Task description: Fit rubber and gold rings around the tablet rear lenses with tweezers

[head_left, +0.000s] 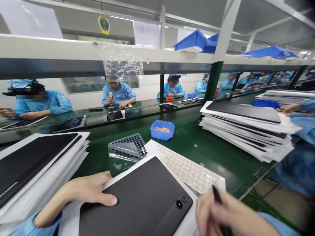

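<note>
A dark grey tablet (137,200) lies back-up on white paper in front of me, its camera lenses (181,201) toward the lower right. My left hand (91,190) grips its left edge, thumb on the back cover and the other fingers partly hidden at the side. By the right corner, my right hand (221,213) is closed around a slim black pen-like tool (216,195); motion blur hides its exact kind. Just beyond the tablet lies a white sheet of ring-shaped stickers (189,167). Next to that is a clear sheet with black rings (134,144).
A blue bin (162,130) of small tan pieces stands on the green bench (187,131). Stacks of tablets between papers rise at left (36,167) and right (246,127). A white shelf beam (73,49) crosses overhead. Co-workers in blue sit opposite and at right.
</note>
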`<state>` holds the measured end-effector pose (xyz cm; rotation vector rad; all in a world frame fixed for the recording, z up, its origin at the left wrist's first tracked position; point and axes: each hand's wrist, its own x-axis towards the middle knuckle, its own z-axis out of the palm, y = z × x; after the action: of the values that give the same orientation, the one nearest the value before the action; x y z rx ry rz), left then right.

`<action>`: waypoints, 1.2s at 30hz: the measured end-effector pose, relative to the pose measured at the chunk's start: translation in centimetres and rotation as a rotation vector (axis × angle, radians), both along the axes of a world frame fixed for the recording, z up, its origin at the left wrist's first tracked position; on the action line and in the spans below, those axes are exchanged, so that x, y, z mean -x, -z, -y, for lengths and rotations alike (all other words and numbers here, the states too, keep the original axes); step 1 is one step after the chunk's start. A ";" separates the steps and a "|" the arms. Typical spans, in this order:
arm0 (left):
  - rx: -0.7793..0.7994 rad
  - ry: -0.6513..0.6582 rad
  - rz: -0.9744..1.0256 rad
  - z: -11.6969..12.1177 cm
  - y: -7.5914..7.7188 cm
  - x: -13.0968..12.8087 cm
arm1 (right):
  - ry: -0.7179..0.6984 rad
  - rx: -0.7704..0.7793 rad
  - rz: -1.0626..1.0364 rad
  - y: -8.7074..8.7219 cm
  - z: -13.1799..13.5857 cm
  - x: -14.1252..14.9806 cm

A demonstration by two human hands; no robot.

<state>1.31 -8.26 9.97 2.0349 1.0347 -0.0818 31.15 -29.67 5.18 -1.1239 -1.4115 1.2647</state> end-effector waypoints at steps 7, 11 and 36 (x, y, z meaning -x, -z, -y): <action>-0.364 0.410 0.041 5.5 -0.7 -5.1 | 0.521 0.041 0.033 -1.8 -12.9 -5.3; -0.293 0.596 0.097 7.0 0.8 -7.9 | 0.564 -0.041 -0.041 1.9 -18.3 -5.1; -0.529 0.647 0.167 6.6 3.7 -8.5 | 0.706 -0.092 0.009 3.5 -18.2 -4.7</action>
<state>9.77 -14.89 6.28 2.7382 0.2682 0.0319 35.87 -11.47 1.68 -1.3941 -0.9279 0.6805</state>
